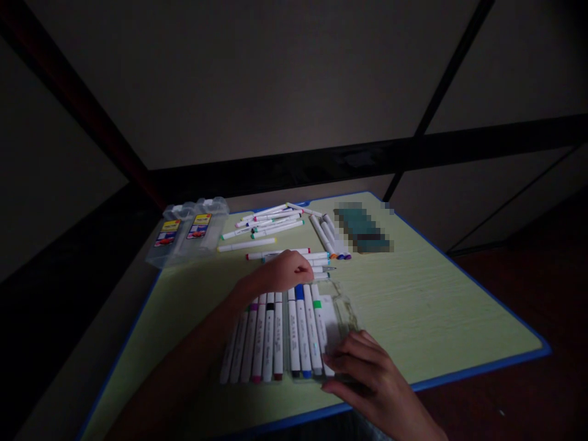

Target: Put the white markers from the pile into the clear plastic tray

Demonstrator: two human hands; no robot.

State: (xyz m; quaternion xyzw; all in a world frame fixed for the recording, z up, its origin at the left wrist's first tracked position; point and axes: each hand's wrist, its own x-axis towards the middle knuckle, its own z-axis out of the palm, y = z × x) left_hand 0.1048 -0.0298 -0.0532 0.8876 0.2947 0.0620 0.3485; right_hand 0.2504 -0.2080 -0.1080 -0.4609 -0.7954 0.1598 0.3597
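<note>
My left hand (289,271) is curled closed over the near side of a loose row of white markers (320,263); its fingertips, and anything in them, are hidden. Below it lies a clear plastic case (351,315) with two sections. White twin-tip markers (269,340) fill the left section side by side, and several more markers (307,334) stand in the right one beside a bare strip. At the front right corner of the case is my right hand (370,367), thumb and fingers apart, fingertips by the end of the rightmost marker.
Two-part clear plastic lids (184,236) with yellow labels lie at the back left. Loose markers (275,223) are heaped behind my left hand, and a few thicker ones (324,236) lie right of them. A blurred-out dark green object (362,229) rests on the blue-edged table (459,312), against a wall.
</note>
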